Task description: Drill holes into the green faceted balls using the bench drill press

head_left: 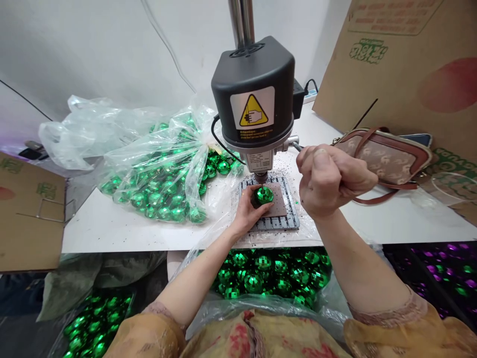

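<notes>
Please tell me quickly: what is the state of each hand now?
Left hand: holding a green ball.
Right hand: closed on the lever.

There are one drill press (255, 89), one handbag (395, 159), two cardboard boxes (30, 223) (391, 64), uncountable green balls (265, 195).

The faceted ball (265, 196) looked mirror-glossy, like coated plastic. The drill housing (257, 69) was smooth, matt plastic; its column (242, 22), polished metal. The bag (160, 169) was crinkled, shiny plastic film, the carton (395, 79) dull cardboard, the tabletop (108, 228) smooth.
</notes>
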### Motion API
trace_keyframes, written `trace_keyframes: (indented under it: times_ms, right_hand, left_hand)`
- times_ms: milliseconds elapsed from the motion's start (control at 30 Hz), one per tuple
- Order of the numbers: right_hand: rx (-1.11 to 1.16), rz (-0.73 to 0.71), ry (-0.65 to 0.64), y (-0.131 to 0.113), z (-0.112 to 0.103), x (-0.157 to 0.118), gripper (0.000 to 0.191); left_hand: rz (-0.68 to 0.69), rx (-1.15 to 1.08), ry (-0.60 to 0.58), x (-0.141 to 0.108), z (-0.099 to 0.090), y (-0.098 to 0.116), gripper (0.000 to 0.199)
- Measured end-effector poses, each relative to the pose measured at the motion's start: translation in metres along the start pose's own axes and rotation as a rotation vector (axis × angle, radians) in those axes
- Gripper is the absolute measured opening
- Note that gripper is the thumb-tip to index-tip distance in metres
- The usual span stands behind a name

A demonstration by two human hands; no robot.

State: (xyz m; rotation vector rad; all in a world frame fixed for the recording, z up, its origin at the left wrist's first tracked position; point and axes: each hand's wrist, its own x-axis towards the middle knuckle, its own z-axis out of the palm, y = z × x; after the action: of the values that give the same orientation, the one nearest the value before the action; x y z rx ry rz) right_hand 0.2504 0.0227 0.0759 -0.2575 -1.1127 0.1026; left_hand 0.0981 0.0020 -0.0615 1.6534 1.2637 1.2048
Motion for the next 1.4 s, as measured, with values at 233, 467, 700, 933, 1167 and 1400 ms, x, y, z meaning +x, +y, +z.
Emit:
trace_keyframes:
  times_ms: [233, 467, 700, 933, 1167, 1400]
  right_hand:
    - [0.057, -0.042, -0.076, 0.0, -0.005, -0.003, 0.049]
    - [0.115, -0.079, -0.119, 0.005, -0.012, -0.012, 0.046]
    - [0.007, 0.109, 0.003, -0.008, 0.004, 0.011, 0.049]
    - [-0.031, 0.322, -0.062, -0.005, 0.027, 0.06, 0.055]
    - [-0.008, 0.24, -0.043, 0.0, 0.027, 0.06, 0.048]
    - [0.097, 0.198, 0.016, -0.001, 0.03, 0.059, 0.049]
  left_hand:
    - [-0.002, 0.022, -0.003, 0.0, 0.0, 0.002, 0.055]
    - [-0.013, -0.021, 0.003, 0.0, 0.002, 0.0, 0.056]
    - [-0.016, -0.056, 0.011, 0.001, 0.002, -0.003, 0.055]
    - [0.009, 0.009, 0.086, -0.007, -0.002, 0.015, 0.05]
    - [0.061, 0.319, -0.253, -0.08, -0.069, 0.057, 0.037]
    - [0.167, 0.956, -0.776, -0.158, -0.109, 0.047, 0.038]
